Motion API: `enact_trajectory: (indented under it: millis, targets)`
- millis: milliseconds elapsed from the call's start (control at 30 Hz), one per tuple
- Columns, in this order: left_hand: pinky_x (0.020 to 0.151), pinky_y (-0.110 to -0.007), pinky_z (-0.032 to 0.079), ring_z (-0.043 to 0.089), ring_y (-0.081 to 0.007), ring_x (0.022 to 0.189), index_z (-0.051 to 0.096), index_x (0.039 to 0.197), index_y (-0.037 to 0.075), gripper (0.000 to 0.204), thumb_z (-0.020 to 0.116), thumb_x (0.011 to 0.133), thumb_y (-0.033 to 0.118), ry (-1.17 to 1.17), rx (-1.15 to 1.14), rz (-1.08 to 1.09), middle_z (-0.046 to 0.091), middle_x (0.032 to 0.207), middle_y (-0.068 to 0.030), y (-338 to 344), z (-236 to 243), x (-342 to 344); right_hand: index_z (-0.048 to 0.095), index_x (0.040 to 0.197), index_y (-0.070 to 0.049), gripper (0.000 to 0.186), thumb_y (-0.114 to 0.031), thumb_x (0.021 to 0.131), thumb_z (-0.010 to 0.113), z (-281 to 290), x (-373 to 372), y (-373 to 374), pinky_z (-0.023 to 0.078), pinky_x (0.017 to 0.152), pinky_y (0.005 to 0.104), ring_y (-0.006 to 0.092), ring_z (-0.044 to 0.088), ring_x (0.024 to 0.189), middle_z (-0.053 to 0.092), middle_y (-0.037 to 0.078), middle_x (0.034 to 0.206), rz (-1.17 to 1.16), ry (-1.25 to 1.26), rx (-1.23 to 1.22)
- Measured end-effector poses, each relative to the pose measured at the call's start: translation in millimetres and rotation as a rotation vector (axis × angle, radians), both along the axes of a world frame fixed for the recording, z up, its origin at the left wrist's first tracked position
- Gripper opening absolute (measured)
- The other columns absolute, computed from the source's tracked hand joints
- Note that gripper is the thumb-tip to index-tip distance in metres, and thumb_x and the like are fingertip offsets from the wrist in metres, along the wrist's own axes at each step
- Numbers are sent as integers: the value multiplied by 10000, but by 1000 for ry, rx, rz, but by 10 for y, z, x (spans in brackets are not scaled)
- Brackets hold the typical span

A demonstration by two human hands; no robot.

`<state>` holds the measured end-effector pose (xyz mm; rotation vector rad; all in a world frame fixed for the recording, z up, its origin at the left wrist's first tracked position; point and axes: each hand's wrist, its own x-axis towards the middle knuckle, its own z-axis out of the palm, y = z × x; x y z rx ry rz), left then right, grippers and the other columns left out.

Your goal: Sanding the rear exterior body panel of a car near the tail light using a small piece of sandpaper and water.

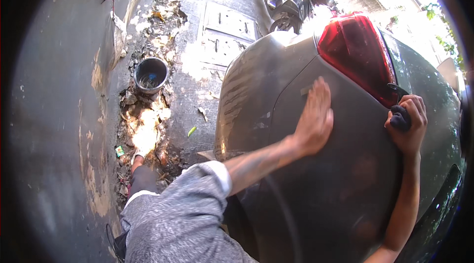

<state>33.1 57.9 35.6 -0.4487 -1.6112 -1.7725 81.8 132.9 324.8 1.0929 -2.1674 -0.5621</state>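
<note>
A grey car (340,174) fills the right half of the head view, its rear corner and red tail light (355,51) facing me. My left hand (317,117) lies against the grey panel below and left of the light, fingers stretched out together and slightly blurred. At the lower right end of the tail light, my right hand (410,120) is closed round a black, rounded, soft-looking thing (399,119). A thin dark curved piece (399,88) shows just above it; whether the two are joined is unclear. My fingers hide part of the held thing.
A dark bucket (151,76) stands among leaves and rubble along the grey wall (59,130) on the left. Concrete covers (229,18) lie in the pavement. At the top, people sit on a motorbike (289,16) close to the car.
</note>
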Motion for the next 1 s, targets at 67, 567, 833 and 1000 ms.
enact_trajectory:
  millis: [67,567,833,1000]
  targets:
    - [1290,-437,46,54,-387,1581,166,1598,-74,664,310,1027,231,159,-98,27,97,1684,-278,-127,-214,39,580,790,-24,240,-91,637,753,-27,-4,-99,489,814,450,339,602,874,601,155,861,11,-12,-24]
    - [1281,-440,66,54,-324,1593,115,1644,33,666,288,1050,279,336,-146,-177,64,1719,-182,-380,-630,-238,558,787,-20,267,-87,626,760,32,74,-86,492,804,439,342,594,844,601,153,860,19,-14,5]
    - [1280,-453,49,42,-335,1593,122,1631,-12,707,322,998,231,233,-91,-146,59,1711,-218,-222,-537,109,564,789,-23,312,-123,581,774,68,-159,-215,481,754,456,368,605,821,607,156,831,15,47,239]
    - [1279,-437,31,12,-311,1599,124,1637,0,723,312,980,237,156,-55,-152,49,1719,-198,-563,-207,-479,584,808,-25,392,-173,520,806,86,-243,-179,491,768,460,389,604,821,612,157,839,0,3,214]
